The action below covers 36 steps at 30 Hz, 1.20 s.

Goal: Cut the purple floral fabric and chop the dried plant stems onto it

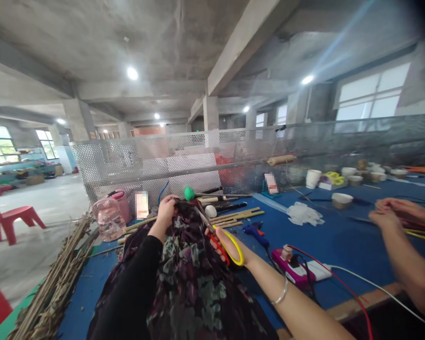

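Dark flowered fabric (pixel 184 264) spreads over the near side of the table and rises toward my hands. My left hand (pixel 167 211) is closed on the fabric's upper edge, its fingers bent over it. In my right hand (pixel 217 243) is a pair of scissors (pixel 239 252) with one yellow and one red handle loop. Their blades point up and left, along the fabric's right upper edge. Whether the blade tips touch the cloth I cannot tell. A green ball (pixel 189 193) and a white ball (pixel 210 211) lie just beyond.
Bamboo sticks (pixel 239 216) and a blue glue gun (pixel 257 233) lie right of the fabric, near a pink power strip (pixel 297 269) with cables. Dried stalks (pixel 56 278) line the left edge. A perforated metal screen (pixel 152 158) stands behind. Another person's hands (pixel 393 212) work at right.
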Available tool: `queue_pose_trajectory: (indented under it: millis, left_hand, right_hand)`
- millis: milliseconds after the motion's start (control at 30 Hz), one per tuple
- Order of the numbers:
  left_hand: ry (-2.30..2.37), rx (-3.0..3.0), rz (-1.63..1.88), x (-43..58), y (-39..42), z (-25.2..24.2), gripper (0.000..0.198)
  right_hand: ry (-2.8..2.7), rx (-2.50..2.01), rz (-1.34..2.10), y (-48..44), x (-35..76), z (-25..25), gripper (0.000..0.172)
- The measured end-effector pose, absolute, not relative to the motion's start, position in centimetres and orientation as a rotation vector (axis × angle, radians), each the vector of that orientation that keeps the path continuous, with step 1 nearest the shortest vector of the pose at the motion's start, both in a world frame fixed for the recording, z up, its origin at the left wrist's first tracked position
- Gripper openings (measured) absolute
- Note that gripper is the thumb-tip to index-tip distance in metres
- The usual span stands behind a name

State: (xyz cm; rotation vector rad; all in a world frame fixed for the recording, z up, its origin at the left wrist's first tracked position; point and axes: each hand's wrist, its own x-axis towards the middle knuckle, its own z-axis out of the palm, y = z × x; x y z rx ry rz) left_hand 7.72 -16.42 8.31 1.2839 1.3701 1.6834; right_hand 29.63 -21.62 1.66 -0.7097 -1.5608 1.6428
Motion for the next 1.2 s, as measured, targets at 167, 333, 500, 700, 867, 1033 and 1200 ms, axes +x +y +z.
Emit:
queue_pose_trajectory:
  millis: [167,333,500,700,867,1033,1200]
  left_hand:
    - [1.544,1.812,1.217,4.8,-22.3,15.6,0.016]
    - [1.758,1.821,1.132,5.4,-22.0,15.5,0.008]
    - [1.842,1.489,1.706,7.0,-23.6,8.3,0.018]
    - [1.639,1.224,1.857,10.5,-31.3,-0.7,0.012]
    - [1.528,1.223,1.674,12.1,-32.9,-3.1,0.030]
    - [1.562,1.174,1.593,12.8,-33.2,-4.3,0.026]
    - [1.479,1.113,1.548,13.4,-33.8,-5.4,0.021]
  right_hand:
    - [-1.523,-0.411,1.814,-25.2,29.5,1.4,0.071]
    - [-1.527,-0.400,1.901,-26.8,27.2,-0.3,0.072]
    - [-1.367,-0.401,2.033,-27.4,25.9,-1.3,0.074]
    - [-1.350,-0.523,2.064,-28.3,25.4,-2.1,0.073]
    - [-1.493,-0.711,2.008,-30.6,26.0,-2.5,0.071]
    - [-1.518,-0.865,2.035,-33.0,26.3,-3.1,0.074]
    - [-1.405,-1.000,2.004,-34.1,26.2,-3.4,0.072]
